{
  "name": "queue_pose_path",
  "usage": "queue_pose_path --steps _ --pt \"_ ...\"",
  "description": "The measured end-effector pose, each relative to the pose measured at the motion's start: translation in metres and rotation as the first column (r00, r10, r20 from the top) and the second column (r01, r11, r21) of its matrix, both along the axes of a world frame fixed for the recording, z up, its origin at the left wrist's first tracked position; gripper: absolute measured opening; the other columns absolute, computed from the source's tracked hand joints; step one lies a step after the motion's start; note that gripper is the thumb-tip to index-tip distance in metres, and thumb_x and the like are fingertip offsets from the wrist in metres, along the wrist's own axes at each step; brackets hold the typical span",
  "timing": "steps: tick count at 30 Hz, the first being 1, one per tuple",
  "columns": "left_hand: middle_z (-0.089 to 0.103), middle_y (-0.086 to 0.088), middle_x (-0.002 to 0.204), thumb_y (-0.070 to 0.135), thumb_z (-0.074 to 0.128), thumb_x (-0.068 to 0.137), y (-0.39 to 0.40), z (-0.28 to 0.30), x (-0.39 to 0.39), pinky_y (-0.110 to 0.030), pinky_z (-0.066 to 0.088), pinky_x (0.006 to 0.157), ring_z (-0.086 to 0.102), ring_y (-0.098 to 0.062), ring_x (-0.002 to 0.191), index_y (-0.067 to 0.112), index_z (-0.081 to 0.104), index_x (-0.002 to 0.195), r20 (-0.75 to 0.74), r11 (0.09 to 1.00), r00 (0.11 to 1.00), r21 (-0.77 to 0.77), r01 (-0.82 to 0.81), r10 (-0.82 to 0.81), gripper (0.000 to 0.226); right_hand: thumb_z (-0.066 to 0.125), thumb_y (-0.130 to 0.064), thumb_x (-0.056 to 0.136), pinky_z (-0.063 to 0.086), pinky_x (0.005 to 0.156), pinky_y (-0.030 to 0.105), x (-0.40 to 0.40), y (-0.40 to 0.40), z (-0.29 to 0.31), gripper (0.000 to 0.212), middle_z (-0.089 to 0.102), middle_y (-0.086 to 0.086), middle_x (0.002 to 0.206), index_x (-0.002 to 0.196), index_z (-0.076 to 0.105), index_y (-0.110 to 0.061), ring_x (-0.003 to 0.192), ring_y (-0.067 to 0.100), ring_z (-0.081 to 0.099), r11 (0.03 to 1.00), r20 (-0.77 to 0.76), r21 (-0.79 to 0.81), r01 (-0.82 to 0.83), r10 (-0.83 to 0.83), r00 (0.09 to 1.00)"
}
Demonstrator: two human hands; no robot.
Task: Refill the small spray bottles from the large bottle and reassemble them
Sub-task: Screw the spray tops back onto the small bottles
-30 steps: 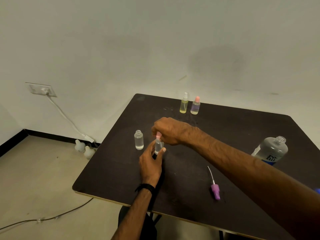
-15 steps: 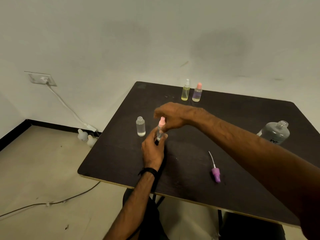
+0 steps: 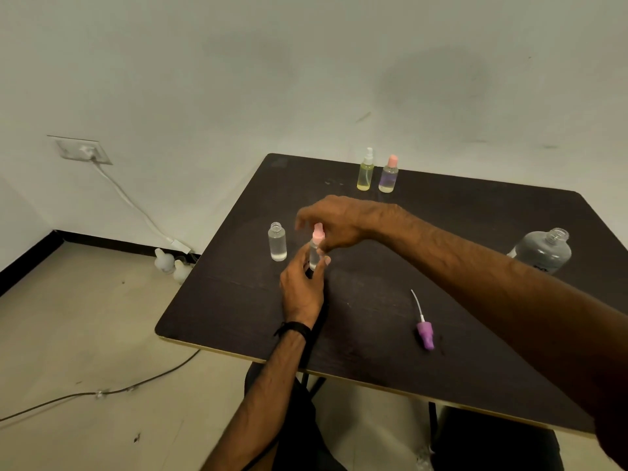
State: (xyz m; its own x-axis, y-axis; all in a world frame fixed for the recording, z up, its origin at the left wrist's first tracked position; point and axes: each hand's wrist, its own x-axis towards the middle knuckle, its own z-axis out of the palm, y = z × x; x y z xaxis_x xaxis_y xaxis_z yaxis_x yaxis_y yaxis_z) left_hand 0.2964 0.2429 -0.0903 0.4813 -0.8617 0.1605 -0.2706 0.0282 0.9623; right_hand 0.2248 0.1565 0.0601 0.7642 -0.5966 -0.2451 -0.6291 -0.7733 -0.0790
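L hand [image 3: 300,287] pinches the small spray bottle [image 3: 316,254] upright on the bench [image 3: 373,334]; R hand [image 3: 334,220] grip curls at pink cap [image 3: 318,231], contact unclear. Twist square w/o tipping; open bottle [image 3: 277,242] at 9 o'clock.

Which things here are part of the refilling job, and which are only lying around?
Job: held bottle, open bottle, purple sprayer, large bottle, yellow bottle, lilac bottle.
Lying about: wall socket, floor cable, white floor bottles.

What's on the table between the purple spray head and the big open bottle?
Nothing rests there: the head view shows the right forearm crossing above bare table between purple spray head and large bottle.
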Motion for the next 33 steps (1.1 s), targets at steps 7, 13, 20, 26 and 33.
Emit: queue_pose_path --steps 7,13,20,26,33 --pt "0.072 0.006 0.106 0.028 0.07 0.092 0.0 0.0 0.001 -0.034 0.056 0.094 0.066 -0.006 0.103 0.024 0.067 0.118 0.023 1.0 1.0 0.0 -0.005 0.005 0.026 0.051 -0.054 0.094 0.05 0.071 0.033 0.005 0.006 -0.001 0.045 0.055 0.004 0.086 0.096 0.058 -0.009 0.078 0.018 0.054 0.972 -0.123 -0.233 0.038 -0.068 0.99" --pt "0.07 0.003 0.12 0.023 0.072 0.091 0.001 0.001 0.0 -0.026 0.051 0.099 0.063 -0.007 0.112 0.019 0.065 0.127 -0.022 1.0 1.0 -0.01 -0.012 0.012 0.037 0.072 -0.039 0.084 0.051 0.082 0.034 0.0 -0.004 0.009 0.044 0.06 0.006 0.111 0.118 0.055 -0.015 0.097 0.022 0.058 0.994 -0.097 -0.088 0.058 -0.067 0.993" --pt "0.071 0.007 0.113 0.025 0.07 0.092 0.0 0.001 0.0 -0.027 0.054 0.096 0.065 -0.007 0.105 0.019 0.067 0.121 0.004 1.0 1.0 -0.01 -0.007 0.007 0.029 0.057 -0.044 0.094 0.044 0.067 0.029 0.003 0.002 -0.002 0.035 0.055 0.002 0.081 0.101 0.061 -0.01 0.077 0.017 0.056 0.987 -0.103 -0.153 0.052 -0.069 0.992" --pt "0.072 0.004 0.117 0.025 0.07 0.092 0.0 0.0 -0.001 -0.029 0.053 0.1 0.065 -0.008 0.111 0.021 0.066 0.124 -0.013 1.0 1.0 -0.005 0.001 -0.001 0.032 0.066 -0.05 0.085 0.049 0.073 0.033 -0.005 -0.002 -0.004 0.046 0.055 0.002 0.095 0.112 0.055 -0.014 0.085 0.019 0.056 0.983 -0.059 -0.181 0.04 -0.052 0.997" --pt "0.073 0.004 0.112 0.03 0.07 0.092 -0.002 -0.001 0.0 -0.039 0.055 0.098 0.066 -0.01 0.109 0.022 0.066 0.123 0.016 1.0 1.0 0.02 -0.001 0.001 0.032 0.067 -0.019 0.087 0.052 0.079 0.031 0.0 -0.004 -0.01 0.022 0.067 0.007 0.104 0.108 0.066 -0.011 0.088 0.018 0.061 0.996 0.018 -0.082 0.038 -0.036 0.999"
